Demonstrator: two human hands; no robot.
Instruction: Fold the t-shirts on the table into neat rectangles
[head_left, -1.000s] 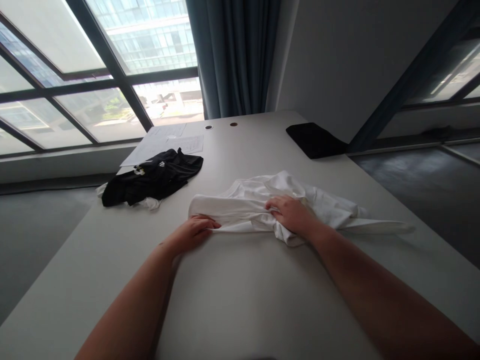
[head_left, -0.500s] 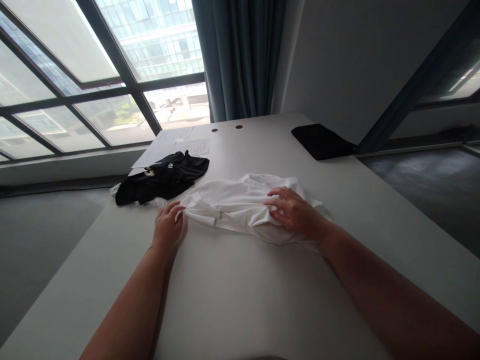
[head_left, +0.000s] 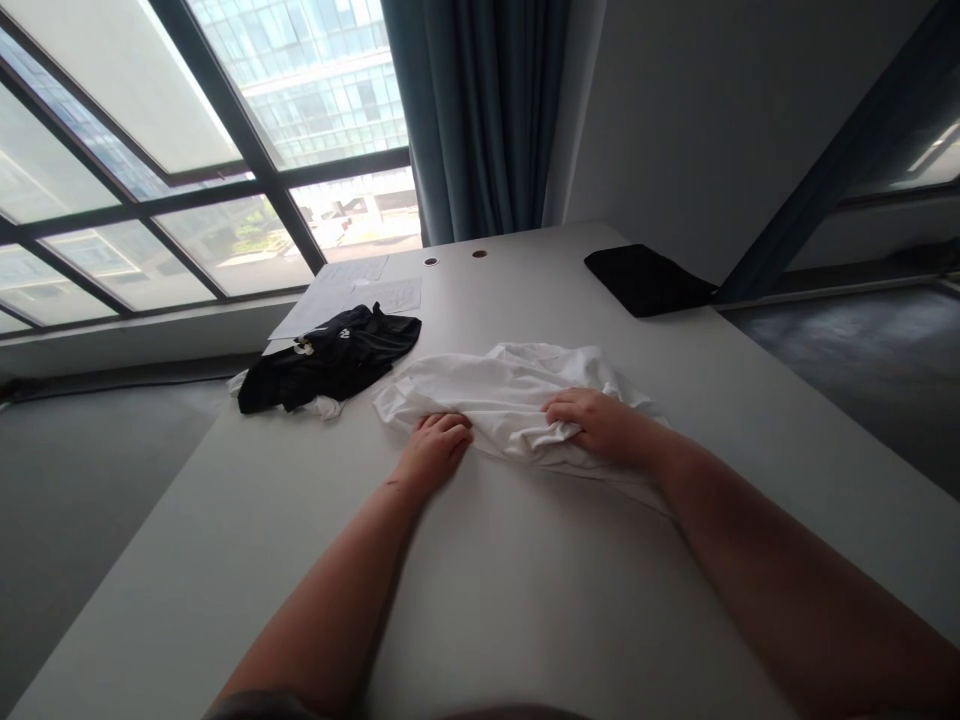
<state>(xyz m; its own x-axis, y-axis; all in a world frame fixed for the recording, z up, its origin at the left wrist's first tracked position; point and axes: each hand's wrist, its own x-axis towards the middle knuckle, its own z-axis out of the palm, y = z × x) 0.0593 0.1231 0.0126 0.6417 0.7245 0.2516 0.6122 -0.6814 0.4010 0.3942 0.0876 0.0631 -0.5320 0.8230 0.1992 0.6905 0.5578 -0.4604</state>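
Note:
A crumpled white cloth (head_left: 495, 385) lies across the middle of the white table (head_left: 480, 580). My left hand (head_left: 440, 445) is at its near edge, left of centre, with fingers curled together on the fabric. On the right part of the cloth rests my right hand (head_left: 592, 420), its fingers bent and closed around a fold. Both thumbs are mostly hidden. Behind and to the left of my left hand lies a bunched black garment (head_left: 330, 360) with small white marks, and a bit of white fabric shows beneath it.
Paper sheets (head_left: 319, 295) lie at the back left, behind the black garment. A flat black item (head_left: 649, 280) is at the back right edge. Two round holes are set in the table's far side. Beyond stand windows and a blue curtain (head_left: 480, 120).
My left hand has moved right, from the cloth's left end to its near edge. My right hand's fingers have drawn in from spread to closed on the fabric.

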